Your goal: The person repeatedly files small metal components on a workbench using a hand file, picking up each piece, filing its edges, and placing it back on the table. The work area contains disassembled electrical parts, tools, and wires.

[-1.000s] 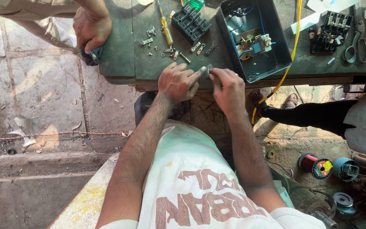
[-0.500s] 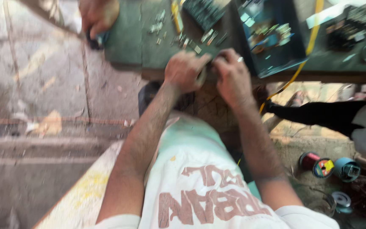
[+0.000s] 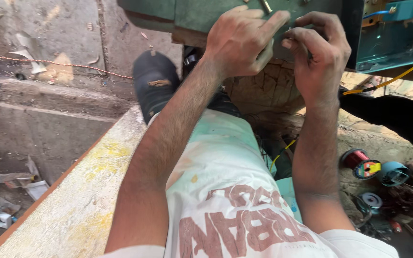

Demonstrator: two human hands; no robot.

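Head view looks steeply down on two bare forearms that meet at the near edge of a green workbench (image 3: 187, 14). The left hand (image 3: 242, 43) and the right hand (image 3: 319, 55) sit close together, knuckles up, working on one small dark part (image 3: 283, 45) pinched between them at the bench edge. The left fingers are curled narrow, thumb stretched across toward the right hand, seemingly to steady the part. The right fingers are bent tight over it from the other side, thumb tucked under, a grip suited to pressing or twisting something small. The part itself is mostly hidden by the fingers, so its shape cannot be told.

Holding it against the bench edge, with both wrists low, likely gives the hands a firm rest and keeps the work close to the eyes. A small brass screw (image 3: 265, 5) lies on the bench just above the left knuckles, near at hand. To the right, a blue tray (image 3: 388, 45) sits on the bench, and a yellow wire (image 3: 383, 83) runs from under it down past the right wrist.

Below, the person's white printed shirt (image 3: 235, 200) fills the middle. On the ground at the right lie a red spool of wire (image 3: 357, 160) and a blue roll of tape (image 3: 394, 173), well apart from the hands.
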